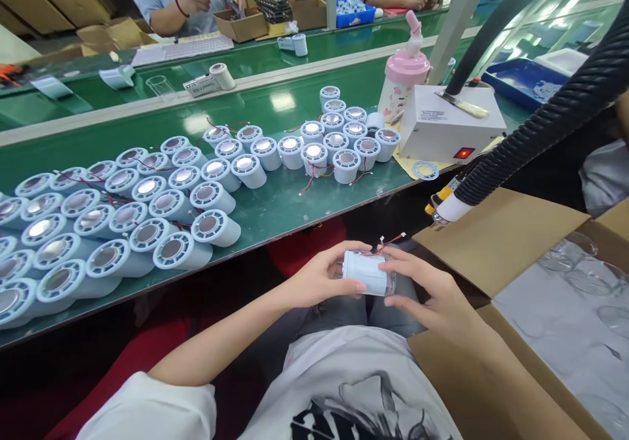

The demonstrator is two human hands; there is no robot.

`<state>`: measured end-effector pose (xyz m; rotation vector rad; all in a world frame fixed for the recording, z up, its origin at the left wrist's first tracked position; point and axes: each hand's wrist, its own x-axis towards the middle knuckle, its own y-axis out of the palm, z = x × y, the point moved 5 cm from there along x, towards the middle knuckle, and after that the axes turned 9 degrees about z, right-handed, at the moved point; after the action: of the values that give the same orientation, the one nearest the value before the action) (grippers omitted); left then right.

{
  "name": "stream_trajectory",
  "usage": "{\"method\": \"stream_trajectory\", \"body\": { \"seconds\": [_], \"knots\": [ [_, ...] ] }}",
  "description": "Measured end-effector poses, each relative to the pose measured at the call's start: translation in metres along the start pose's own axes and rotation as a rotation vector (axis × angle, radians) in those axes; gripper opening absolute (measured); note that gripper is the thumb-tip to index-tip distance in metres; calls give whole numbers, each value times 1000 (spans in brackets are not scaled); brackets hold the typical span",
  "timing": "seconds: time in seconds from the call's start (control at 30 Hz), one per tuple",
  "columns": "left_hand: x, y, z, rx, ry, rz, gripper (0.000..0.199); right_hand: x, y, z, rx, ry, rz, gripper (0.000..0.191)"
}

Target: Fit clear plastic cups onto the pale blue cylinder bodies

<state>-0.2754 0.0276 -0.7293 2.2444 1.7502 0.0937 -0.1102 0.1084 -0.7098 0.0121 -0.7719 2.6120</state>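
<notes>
A light-blue cylindrical housing [364, 274] lies on its side between my two hands, above my lap. My left hand [324, 273] grips its left end, thumb below and fingers above. On the right end, where a clear plastic rim shows, my right hand [427, 286] holds with thumb and fingertips. Thin red and dark wires with small white plugs [393, 238] stick out from its upper side. Similar pale-blue cylinders with round silver discs [213, 224] stand in a crowd on the green table [275, 220].
A white box with a lit red switch [464, 153] stands at the table's right, beside a pink-lidded bottle [407, 73]. A thick black hose [531, 119] crosses the right side. Below it, an opened carton [491, 243] holds clear round plastic pieces. Two people work across the table.
</notes>
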Motion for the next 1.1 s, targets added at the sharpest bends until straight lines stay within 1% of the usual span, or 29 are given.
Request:
{"method": "stream_trajectory", "body": {
  "seconds": [0.07, 0.17, 0.3, 0.53, 0.73, 0.93, 1.1],
  "knots": [
    [-2, 3, -2, 14, -8, 52, 63, -3, 1, 0, 15, -8, 10, 35],
    [-5, 5, -10, 123, 17, 87, 72, -4, 3, -2, 167, 28, 27, 37],
    [-9, 7, -20, 258, 84, 92, 75, -4, 3, -2, 292, 91, 34, 36],
    [-15, 9, -26, 444, 157, 80, 73, -6, 5, -3, 463, 195, 66, 38],
    [-16, 10, -28, 500, 221, 82, 75, -6, 9, -5, 591, 244, 87, 36],
    [-16, 11, -27, 520, 229, 86, 75, -5, 13, -5, 710, 313, 82, 33],
    [-17, 11, -26, 527, 247, 82, 75, -4, 17, -8, 786, 378, 61, 41]
  ]
}}
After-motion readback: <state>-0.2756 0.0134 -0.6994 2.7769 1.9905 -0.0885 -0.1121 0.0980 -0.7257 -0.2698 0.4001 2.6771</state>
